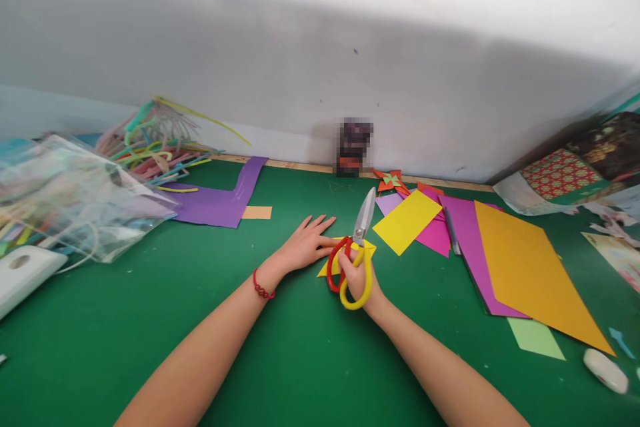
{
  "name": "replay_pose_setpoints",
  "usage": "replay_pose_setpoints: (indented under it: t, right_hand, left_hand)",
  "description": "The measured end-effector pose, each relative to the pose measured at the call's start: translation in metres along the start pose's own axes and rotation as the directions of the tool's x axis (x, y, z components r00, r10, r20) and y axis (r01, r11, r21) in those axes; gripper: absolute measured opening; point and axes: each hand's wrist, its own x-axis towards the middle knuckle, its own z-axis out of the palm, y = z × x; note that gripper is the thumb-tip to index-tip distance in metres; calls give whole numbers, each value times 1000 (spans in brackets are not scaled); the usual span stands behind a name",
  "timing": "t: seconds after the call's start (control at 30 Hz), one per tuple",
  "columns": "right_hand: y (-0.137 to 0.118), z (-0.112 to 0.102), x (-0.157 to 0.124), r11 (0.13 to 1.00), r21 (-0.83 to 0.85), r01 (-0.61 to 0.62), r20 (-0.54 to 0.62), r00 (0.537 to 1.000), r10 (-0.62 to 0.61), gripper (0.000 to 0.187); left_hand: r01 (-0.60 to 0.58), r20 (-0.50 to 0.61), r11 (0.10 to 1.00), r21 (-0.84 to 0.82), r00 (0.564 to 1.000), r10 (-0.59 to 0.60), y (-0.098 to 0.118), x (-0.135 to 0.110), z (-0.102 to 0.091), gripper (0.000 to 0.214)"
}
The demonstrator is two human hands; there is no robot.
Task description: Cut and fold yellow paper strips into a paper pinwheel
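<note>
My right hand [356,277] grips a pair of scissors [365,217] by its handles, one red and one yellow. The blades point up and away and look closed. Beneath the scissors lies a folded piece of yellow paper [325,269] on the green table, partly hidden by my right hand. My left hand [307,245] rests flat with fingers spread, its fingertips at the left edge of that paper. A red bracelet [263,289] circles my left wrist. Just right of the scissors is a flat yellow sheet [407,221].
At the left are a purple paper piece [215,205], an orange strip [257,213], a plastic bag [100,213] and many pipe cleaners [155,140]. To the right lie a pen [451,230], an orange-yellow sheet [535,273] and a white oval object [605,371]. A paper pinwheel shape [391,180] sits near the wall.
</note>
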Motion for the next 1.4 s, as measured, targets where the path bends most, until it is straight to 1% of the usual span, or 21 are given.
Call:
replay_pose_setpoints:
  t: [0.13,0.2,0.27,0.33,0.4,0.47,0.53,0.6,0.7,0.8,0.9,0.93,1.0,1.03,1.07,1.1,1.13,1.2,1.27,1.33,1.4]
  right_hand:
    - [1,-27,12,993,65,-94,-26,995,96,28]
    - [0,-50,18,993,-42,-108,-18,994,108,32]
    - [-4,-75,21,958,-270,-101,-37,995,95,35]
    - [-11,-97,23,821,-556,-133,-93,991,98,36]
    - [-20,-114,26,573,-805,-154,-75,984,159,38]
    - [-28,-126,33,358,-925,-130,-60,978,200,43]
    - [-31,-135,42,207,-972,-111,-60,969,238,48]
    - [-29,-143,50,123,-989,-83,-44,957,288,50]
    - [-19,-156,60,92,-991,-96,-59,937,345,51]
    - [-11,-167,64,143,-985,-100,-39,923,383,52]
    - [-11,-171,61,215,-973,-85,18,899,437,41]
    - [-13,-170,59,225,-970,-92,11,908,418,37]
    - [-18,-160,52,239,-961,-140,-72,960,270,29]
    - [-20,-153,47,285,-947,-150,-94,975,200,26]
    - [-21,-143,43,365,-921,-134,-82,985,154,24]
    - [-22,-133,38,462,-883,-88,-29,991,131,24]
    - [-22,-121,34,543,-838,-56,22,991,136,26]
    - [-17,-97,29,644,-765,-7,120,981,153,30]
    - [-8,-76,28,731,-682,-10,116,986,122,27]
    - [2,-60,31,862,-503,-63,131,980,148,26]
    - [12,-51,36,960,-255,-118,226,958,178,27]
  left_hand:
    - [-23,-61,1000,-13,998,22,-1,-2,2,30]
    - [-54,-104,997,-47,993,49,-4,-2,3,29]
    - [-96,-131,991,-97,988,83,-6,1,4,29]
    - [-118,-140,983,-138,985,98,-9,3,4,31]
    - [-107,-139,981,-161,987,85,-10,5,4,34]
    - [-80,-137,982,-173,989,57,-9,6,4,35]
    - [-45,-144,982,-183,989,18,-6,6,4,35]
    - [6,-158,983,-183,987,-35,-1,5,5,33]
    - [97,-191,981,-167,973,-128,8,2,6,30]
    - [167,-213,973,-162,957,-199,14,0,7,27]
    - [237,-222,950,-204,934,-281,19,-1,8,24]
    - [262,-222,939,-223,924,-310,21,-1,8,22]
    - [299,-219,921,-252,909,-355,25,-2,9,14]
    - [307,-222,914,-264,903,-367,27,-2,9,9]
    - [309,-226,910,-276,899,-374,29,-2,9,6]
    - [308,-232,907,-287,896,-377,31,-3,10,5]
    - [303,-240,906,-297,894,-377,32,-3,11,6]
    - [283,-261,907,-312,892,-368,33,-2,13,5]
    - [256,-289,913,-316,891,-350,33,0,15,7]
    - [232,-312,920,-316,890,-332,31,1,17,10]
    - [227,-323,910,-346,882,-343,28,3,19,15]
